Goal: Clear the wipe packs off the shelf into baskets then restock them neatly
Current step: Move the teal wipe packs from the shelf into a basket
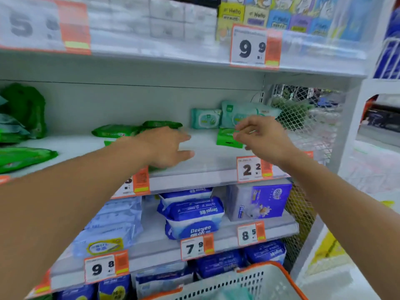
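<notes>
Both my arms reach onto the middle shelf [207, 167]. My left hand [166, 146] hovers flat over the shelf, fingers spread, holding nothing; a bit of green shows under its wrist. My right hand [259, 135] is just above a small bright green wipe pack [227, 138], fingers curled but apart, not gripping it. Two pale teal wipe packs [205, 119] [244, 114] stand at the back right. Flat green packs [116, 131] [162, 124] lie behind my left hand. More green packs [23, 159] and a green and teal pile [19, 113] sit at the left.
A white basket with an orange rim [255, 282] stands below at the bottom right. Lower shelves hold blue and white packs [192, 215] and a purple box [259, 202]. A wire mesh panel [303, 118] closes the shelf's right end. Price tags hang along the shelf edges.
</notes>
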